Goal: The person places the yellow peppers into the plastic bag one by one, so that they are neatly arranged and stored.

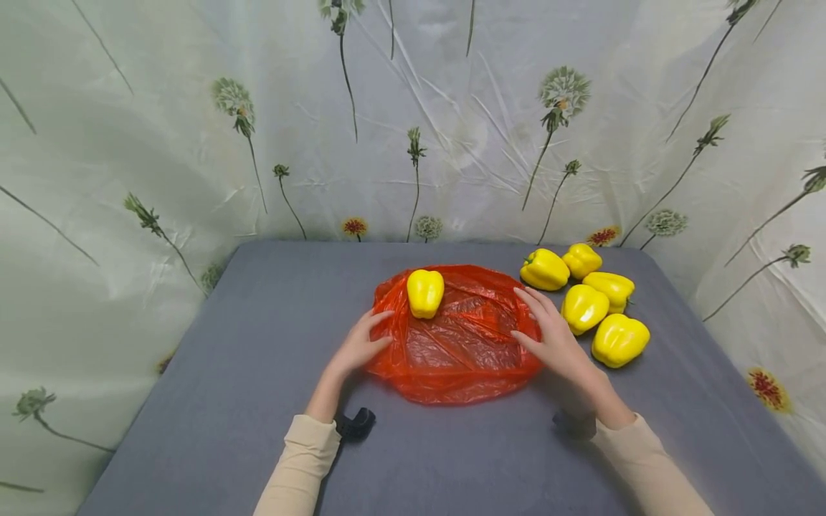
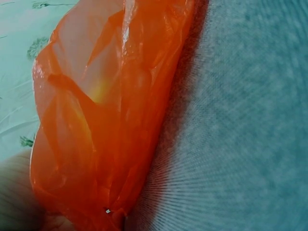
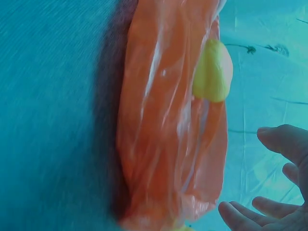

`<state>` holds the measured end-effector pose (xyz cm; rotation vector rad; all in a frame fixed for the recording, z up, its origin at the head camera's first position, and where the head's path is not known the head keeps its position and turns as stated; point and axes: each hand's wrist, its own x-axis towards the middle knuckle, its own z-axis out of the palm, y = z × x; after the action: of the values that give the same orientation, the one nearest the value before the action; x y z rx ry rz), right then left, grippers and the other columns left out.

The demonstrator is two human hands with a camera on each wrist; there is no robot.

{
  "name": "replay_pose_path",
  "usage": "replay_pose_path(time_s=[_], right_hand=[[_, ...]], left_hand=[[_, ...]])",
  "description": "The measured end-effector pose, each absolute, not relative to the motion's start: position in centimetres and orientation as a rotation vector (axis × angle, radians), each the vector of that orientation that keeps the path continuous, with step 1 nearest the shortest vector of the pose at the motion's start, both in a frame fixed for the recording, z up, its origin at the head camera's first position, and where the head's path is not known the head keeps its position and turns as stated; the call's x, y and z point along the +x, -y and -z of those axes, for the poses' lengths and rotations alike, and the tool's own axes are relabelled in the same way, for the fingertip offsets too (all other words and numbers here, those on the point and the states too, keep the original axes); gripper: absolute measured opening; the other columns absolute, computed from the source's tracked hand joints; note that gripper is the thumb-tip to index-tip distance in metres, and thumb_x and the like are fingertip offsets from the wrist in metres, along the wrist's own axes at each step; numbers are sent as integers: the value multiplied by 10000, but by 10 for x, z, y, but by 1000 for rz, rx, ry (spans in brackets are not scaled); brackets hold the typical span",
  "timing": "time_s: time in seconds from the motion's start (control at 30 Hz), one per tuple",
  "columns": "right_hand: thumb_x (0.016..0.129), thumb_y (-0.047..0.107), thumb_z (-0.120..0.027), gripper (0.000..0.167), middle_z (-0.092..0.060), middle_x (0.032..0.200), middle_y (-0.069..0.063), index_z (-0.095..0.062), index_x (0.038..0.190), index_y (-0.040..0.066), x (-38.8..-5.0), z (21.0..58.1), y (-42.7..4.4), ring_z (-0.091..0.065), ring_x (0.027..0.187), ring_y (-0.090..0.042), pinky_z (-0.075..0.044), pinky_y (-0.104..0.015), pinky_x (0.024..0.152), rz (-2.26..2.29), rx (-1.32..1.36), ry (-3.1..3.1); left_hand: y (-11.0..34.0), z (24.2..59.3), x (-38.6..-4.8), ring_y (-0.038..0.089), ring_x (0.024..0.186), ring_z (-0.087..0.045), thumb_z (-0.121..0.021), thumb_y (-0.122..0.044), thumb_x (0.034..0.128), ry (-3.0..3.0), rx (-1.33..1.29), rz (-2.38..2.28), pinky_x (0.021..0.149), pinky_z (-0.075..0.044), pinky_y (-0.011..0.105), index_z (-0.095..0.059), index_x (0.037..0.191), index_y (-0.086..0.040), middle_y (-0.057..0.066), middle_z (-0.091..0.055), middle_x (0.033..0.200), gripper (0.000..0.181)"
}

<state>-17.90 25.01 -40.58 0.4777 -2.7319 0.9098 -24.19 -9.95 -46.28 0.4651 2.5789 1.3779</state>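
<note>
An open red plastic bag (image 1: 461,351) lies spread on the table. One yellow bell pepper (image 1: 425,294) rests at its far left part, showing above the rim in the right wrist view; yellow shows faintly through the film in the left wrist view. My left hand (image 1: 360,342) is at the bag's left edge, thumb and forefinger spread apart over the film; its other fingers are hidden. Over the bag's right edge is my right hand (image 1: 556,335), fingers extended and thumb apart. The right wrist view shows this hand (image 3: 274,183) holding nothing, clear of the bag.
Several yellow bell peppers (image 1: 584,308) are grouped on the table right of the bag, close to my right hand. The grey cloth-covered table (image 1: 271,315) meets a dandelion-patterned curtain (image 1: 452,143) at the back and sides.
</note>
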Motion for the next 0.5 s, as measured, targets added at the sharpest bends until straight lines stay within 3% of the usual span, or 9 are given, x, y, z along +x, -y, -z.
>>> replay_pose_path(time_s=[0.37, 0.5], right_hand=[[790, 48, -712, 778, -323, 1444, -262, -311, 1455, 98, -166, 401, -281, -395, 1255, -424, -457, -603, 899, -808, 326, 2685], [771, 37, -724, 778, -367, 1405, -267, -335, 1442, 79, -160, 401, -293, -404, 1230, -400, -473, -581, 866, -732, 308, 2660]], left_hand=[[100, 464, -242, 432, 1404, -248, -591, -114, 880, -2603, 486, -1396, 1109, -261, 609, -473, 1365, -84, 243, -257, 1520, 500], [100, 465, -242, 432, 1404, -248, -592, -108, 880, -2604, 497, -1400, 1115, -256, 602, -478, 1361, -83, 245, -268, 1515, 495]])
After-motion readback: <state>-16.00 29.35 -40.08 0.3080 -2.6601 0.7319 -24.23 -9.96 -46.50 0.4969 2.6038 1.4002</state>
